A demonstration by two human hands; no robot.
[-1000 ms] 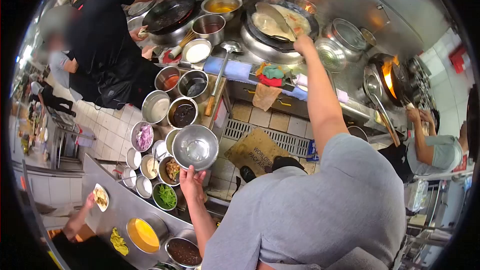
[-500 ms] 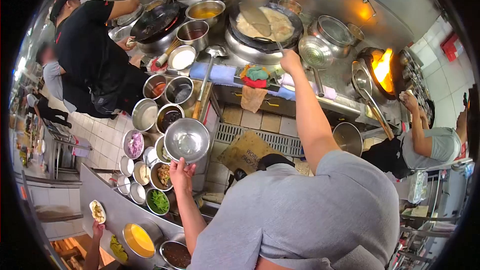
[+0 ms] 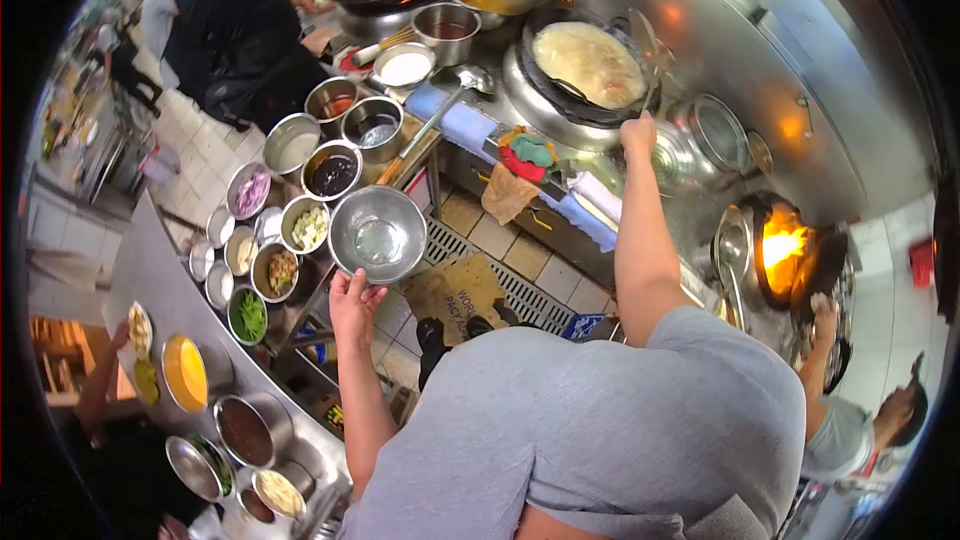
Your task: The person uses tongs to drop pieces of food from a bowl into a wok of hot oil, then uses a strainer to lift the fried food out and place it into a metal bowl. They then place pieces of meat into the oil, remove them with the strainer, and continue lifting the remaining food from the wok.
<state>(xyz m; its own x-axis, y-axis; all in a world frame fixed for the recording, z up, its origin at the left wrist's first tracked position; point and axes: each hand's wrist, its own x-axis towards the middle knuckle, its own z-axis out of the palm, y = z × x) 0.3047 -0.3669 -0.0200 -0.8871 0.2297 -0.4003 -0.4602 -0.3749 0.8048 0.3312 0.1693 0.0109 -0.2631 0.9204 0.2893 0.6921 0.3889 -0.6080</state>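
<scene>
ladle [image 3: 643, 35] shifted to wok's [image 3: 527, 52] edge, right hand [image 3: 638, 132] outstretched.

Steel counter [image 3: 165, 275] carrying yellow-filled pot [image 3: 186, 373], brown-filled pot [image 3: 245, 430].

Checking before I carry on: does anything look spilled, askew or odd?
Cardboard lies askew, partly over the drain grate, and could trip someone. The tan cloth hangs loose. No spill stands out.

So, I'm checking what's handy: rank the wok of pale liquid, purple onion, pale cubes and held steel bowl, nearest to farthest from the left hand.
1. Held steel bowl: in the left hand
2. Pale cubes: just left
3. Purple onion: farther left
4. Wok of pale liquid: right, on stove
</scene>
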